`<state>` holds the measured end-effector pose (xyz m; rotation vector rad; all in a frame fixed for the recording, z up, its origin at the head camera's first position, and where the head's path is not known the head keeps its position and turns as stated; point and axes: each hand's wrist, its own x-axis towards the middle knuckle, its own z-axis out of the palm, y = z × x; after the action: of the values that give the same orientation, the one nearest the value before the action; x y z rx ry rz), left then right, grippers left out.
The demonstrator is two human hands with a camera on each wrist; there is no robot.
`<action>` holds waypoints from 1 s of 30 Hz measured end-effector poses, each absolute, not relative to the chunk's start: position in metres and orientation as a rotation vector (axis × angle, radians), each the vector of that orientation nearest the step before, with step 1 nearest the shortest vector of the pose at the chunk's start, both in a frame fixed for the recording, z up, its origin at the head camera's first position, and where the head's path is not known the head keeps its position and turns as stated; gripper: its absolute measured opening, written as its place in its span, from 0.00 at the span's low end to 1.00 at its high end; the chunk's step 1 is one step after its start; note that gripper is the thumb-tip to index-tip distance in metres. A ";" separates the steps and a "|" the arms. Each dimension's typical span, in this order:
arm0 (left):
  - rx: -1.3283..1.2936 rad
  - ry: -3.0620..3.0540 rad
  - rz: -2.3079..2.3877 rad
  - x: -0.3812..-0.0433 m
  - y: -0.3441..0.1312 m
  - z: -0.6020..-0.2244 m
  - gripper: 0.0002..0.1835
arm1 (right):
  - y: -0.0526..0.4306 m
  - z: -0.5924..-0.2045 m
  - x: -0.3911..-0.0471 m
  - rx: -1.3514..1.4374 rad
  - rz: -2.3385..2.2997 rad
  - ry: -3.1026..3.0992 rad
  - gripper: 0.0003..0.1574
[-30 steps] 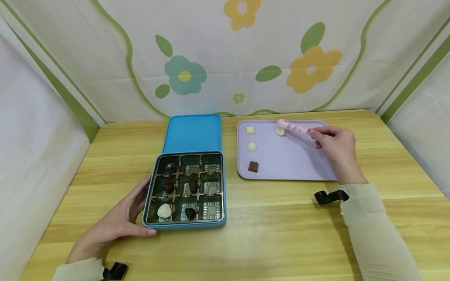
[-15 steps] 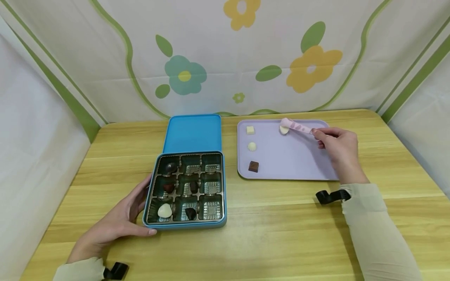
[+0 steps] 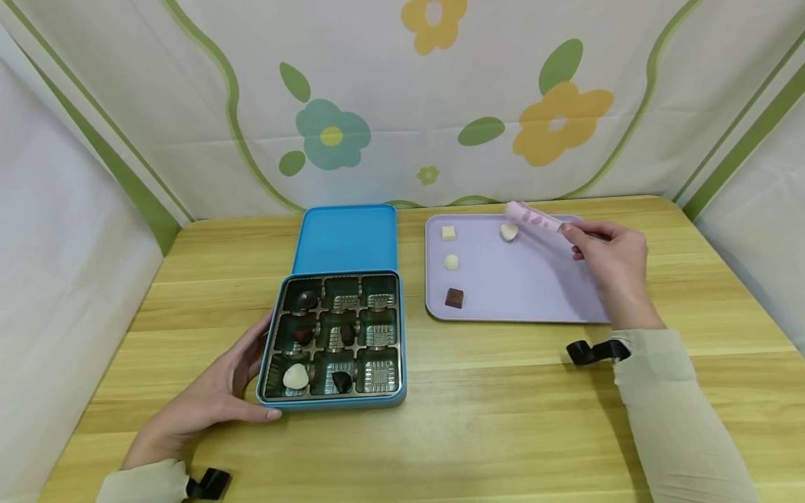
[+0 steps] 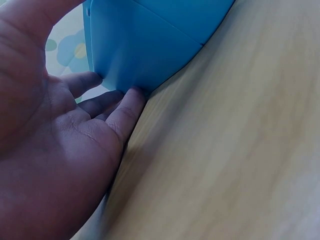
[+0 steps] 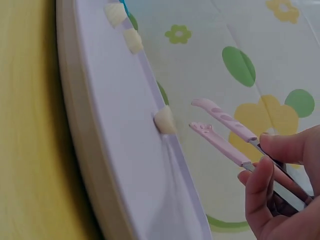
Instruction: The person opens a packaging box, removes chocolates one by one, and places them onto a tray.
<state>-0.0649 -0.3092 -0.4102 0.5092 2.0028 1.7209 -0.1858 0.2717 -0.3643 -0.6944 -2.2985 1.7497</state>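
The left hand [image 3: 214, 395], lower left of the frame, rests extended fingers and thumb against the blue box [image 3: 352, 404]. The box holds one white chocolate [image 3: 295, 376] and four dark chocolates [image 3: 342, 381] in nine compartments. At right, the right hand [image 3: 615, 269] grips the pink tongs [image 3: 533, 216], tips parted. The lilac tray [image 3: 522, 279] carries a brown cube [image 3: 454, 298] and three white pieces [image 3: 509, 231]. The tongs' long axis slants toward upper left; the tips point away from the right hand, clear of the nearest white piece.
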 end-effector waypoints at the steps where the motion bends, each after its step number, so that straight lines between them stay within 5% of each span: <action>1: 0.511 2.003 1.719 -0.065 -0.309 -0.410 0.73 | 0.270 -0.363 -0.185 -0.668 1.758 -2.288 0.10; 11: 0.501 2.015 1.713 -0.064 -0.309 -0.409 0.73 | 0.231 -0.349 -0.175 -0.213 1.745 -2.365 0.21; 30: 0.529 1.992 1.735 -0.065 -0.310 -0.408 0.72 | 0.114 -0.331 -0.138 0.698 1.622 -2.679 0.11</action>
<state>-0.0649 -0.3097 -0.4082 0.5288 1.9919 1.7353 -0.1383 0.1140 -0.3314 0.6978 -2.6792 1.6221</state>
